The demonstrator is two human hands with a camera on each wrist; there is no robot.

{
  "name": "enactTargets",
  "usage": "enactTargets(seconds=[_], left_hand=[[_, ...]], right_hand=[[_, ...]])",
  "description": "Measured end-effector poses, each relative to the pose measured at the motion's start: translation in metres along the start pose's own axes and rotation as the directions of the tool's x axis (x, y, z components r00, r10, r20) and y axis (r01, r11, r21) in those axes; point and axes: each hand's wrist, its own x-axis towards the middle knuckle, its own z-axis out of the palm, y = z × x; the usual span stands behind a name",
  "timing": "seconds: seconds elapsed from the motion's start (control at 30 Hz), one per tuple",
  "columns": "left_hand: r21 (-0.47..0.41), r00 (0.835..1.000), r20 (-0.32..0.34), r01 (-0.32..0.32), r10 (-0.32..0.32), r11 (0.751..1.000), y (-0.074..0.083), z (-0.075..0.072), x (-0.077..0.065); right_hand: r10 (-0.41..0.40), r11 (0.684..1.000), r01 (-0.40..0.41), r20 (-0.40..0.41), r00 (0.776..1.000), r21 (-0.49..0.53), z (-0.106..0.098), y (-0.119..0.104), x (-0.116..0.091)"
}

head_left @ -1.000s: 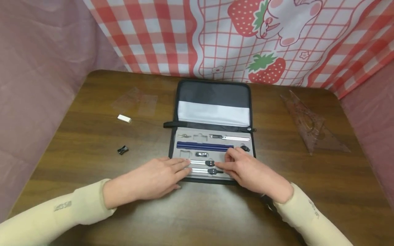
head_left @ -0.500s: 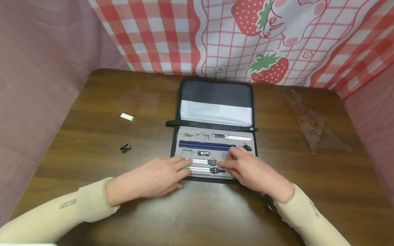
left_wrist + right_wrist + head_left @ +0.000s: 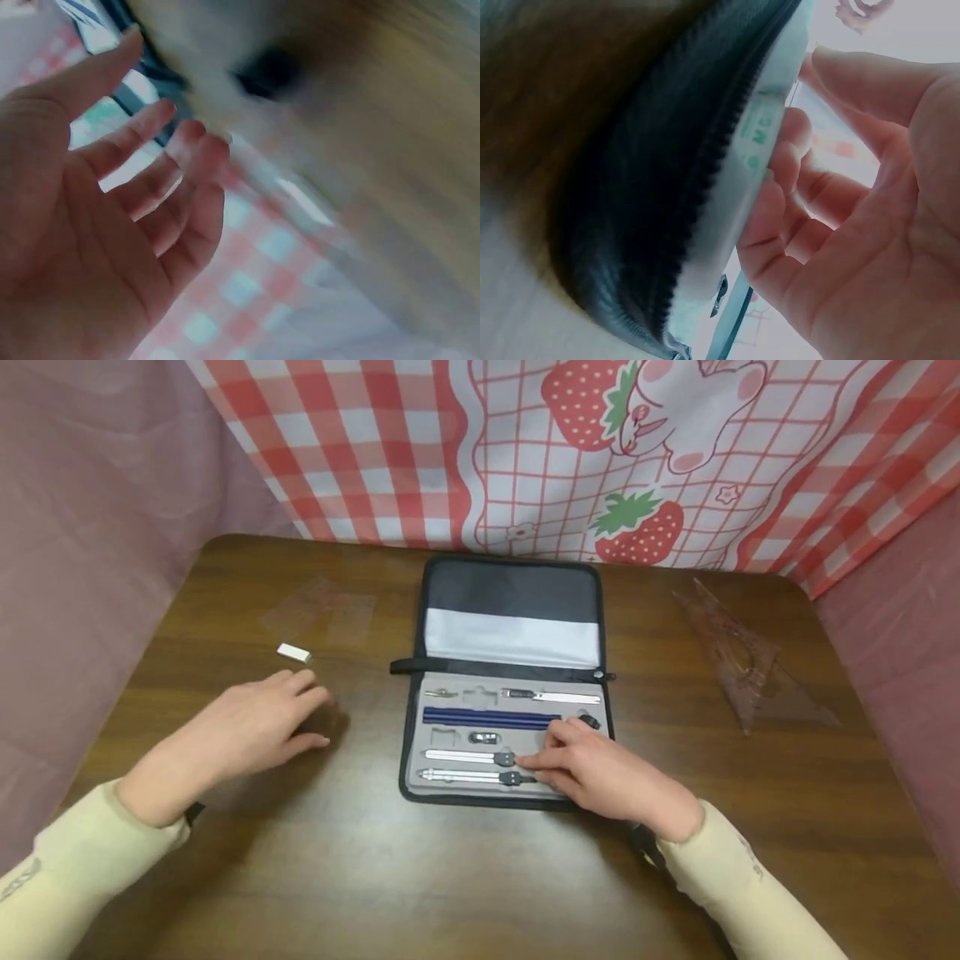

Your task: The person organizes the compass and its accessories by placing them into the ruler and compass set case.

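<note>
An open zippered case point(image 3: 510, 672) holds a grey tray with two silver compasses, the upper compass point(image 3: 461, 757) and the lower compass point(image 3: 461, 776), lying side by side in their slots. My right hand point(image 3: 592, 767) rests over the tray's right end, its index fingertip at the black head of the upper compass. In the right wrist view its fingers touch the tray's edge and grip nothing. My left hand point(image 3: 251, 727) is off the case, fingers loosely bent and holding nothing. A small black piece point(image 3: 268, 73), blurred, lies beyond its fingertips in the left wrist view; the hand hides it from the head view.
A white eraser point(image 3: 293, 652) lies just beyond the left hand, before clear plastic sheets point(image 3: 322, 608). Transparent set squares point(image 3: 746, 660) lie at the right. Dark blue rods point(image 3: 491, 718) and a cutter-like knife point(image 3: 562, 697) sit in the tray. A checked curtain point(image 3: 375, 452) hangs behind the table.
My left hand has lifted off the compasses and moved left, towards the small black piece. My right hand has stayed at the tray's right end.
</note>
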Motion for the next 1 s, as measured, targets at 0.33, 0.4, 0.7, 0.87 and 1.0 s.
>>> enactTargets(seconds=[0.33, 0.4, 0.7, 0.87, 1.0], left_hand=[[-0.103, 0.977, 0.205, 0.083, -0.06, 0.991, -0.032, 0.006, -0.015], [-0.135, 0.981, 0.188, 0.068, -0.042, 0.988, -0.034, 0.007, -0.015], [-0.327, 0.997, 0.036, -0.046, 0.061, 0.944, -0.018, 0.012, 0.001], [-0.683, 0.995, -0.012, -0.083, 0.102, 0.726, 0.012, 0.012, 0.018], [-0.846, 0.993, -0.037, -0.09, 0.111, 0.525, 0.031, 0.013, 0.028]], right_hand=[[0.003, 1.0, -0.004, 0.027, 1.0, 0.026, 0.001, 0.002, 0.001], [0.004, 1.0, -0.004, 0.027, 1.0, 0.029, 0.001, 0.002, 0.001], [0.003, 1.0, -0.003, 0.011, 1.0, 0.019, 0.001, 0.003, 0.0], [0.002, 1.0, -0.002, 0.003, 1.0, 0.014, 0.003, 0.003, 0.0], [-0.003, 1.0, 0.002, 0.004, 1.0, 0.008, 0.004, 0.003, 0.0]])
